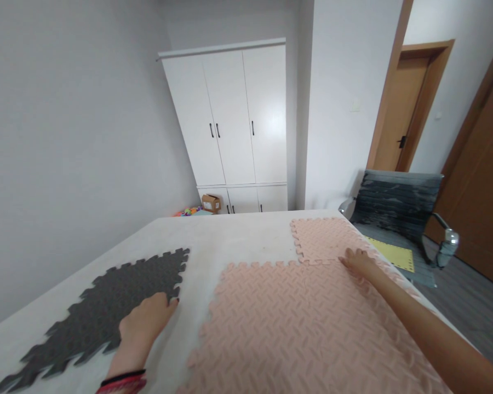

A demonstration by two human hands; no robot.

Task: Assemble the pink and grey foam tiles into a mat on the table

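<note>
A dark grey foam mat tile (119, 290) with jigsaw edges lies on the left of the white table. My left hand (148, 320) is closed at its near right corner, thumb along the edge and fingertips hidden. To the right, pink foam mat tiles (296, 328) form a large textured sheet. Beyond its far edge, a pink foam tile (324, 238) lies against the sheet at a seam. My right hand (356, 262) is at the right end of that seam, fingers bent and closed down on the pink foam; its fingertips are partly hidden.
A strip of white table (242, 238) shows between grey and pink foam. A chair (398, 202) beyond the right edge bears a yellow foam tile (390, 254). A white cabinet (238, 120) stands behind, with a cardboard box (211, 203) and colourful small items (188, 212) before it.
</note>
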